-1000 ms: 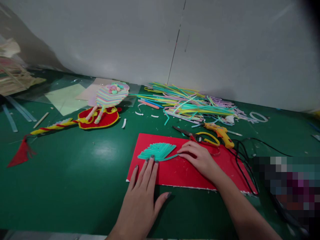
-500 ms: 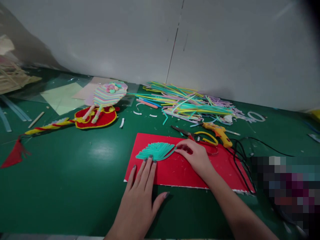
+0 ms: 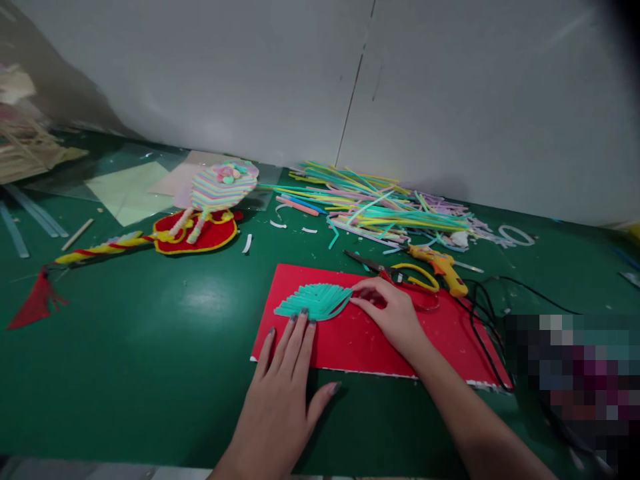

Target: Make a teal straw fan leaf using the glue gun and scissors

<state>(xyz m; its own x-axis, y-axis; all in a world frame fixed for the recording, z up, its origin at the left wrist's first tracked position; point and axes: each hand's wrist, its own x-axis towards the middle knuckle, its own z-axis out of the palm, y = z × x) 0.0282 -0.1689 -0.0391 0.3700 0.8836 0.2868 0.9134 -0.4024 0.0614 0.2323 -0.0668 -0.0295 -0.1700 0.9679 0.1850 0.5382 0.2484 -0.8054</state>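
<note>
A red felt sheet (image 3: pixel 350 340) lies on the green table in front of me. On it sits a teal leaf shape (image 3: pixel 314 301) made of strips laid side by side. My left hand (image 3: pixel 285 380) lies flat and open on the sheet's near edge, its fingertips touching the leaf's lower edge. My right hand (image 3: pixel 393 313) rests on the sheet to the right of the leaf, its curled fingers pinching the teal strip at the leaf's right tip.
Yellow-handled scissors (image 3: pixel 400 272) and an orange glue gun (image 3: pixel 443 267) with a black cord (image 3: pixel 483 320) lie behind the sheet. A heap of coloured strips (image 3: pixel 370 207) lies by the wall. A striped fan craft on red felt (image 3: pixel 207 213) sits at left.
My right hand has drawn the trailing teal strip up and in against the leaf's right edge. My left hand has stayed flat at the leaf's lower edge.
</note>
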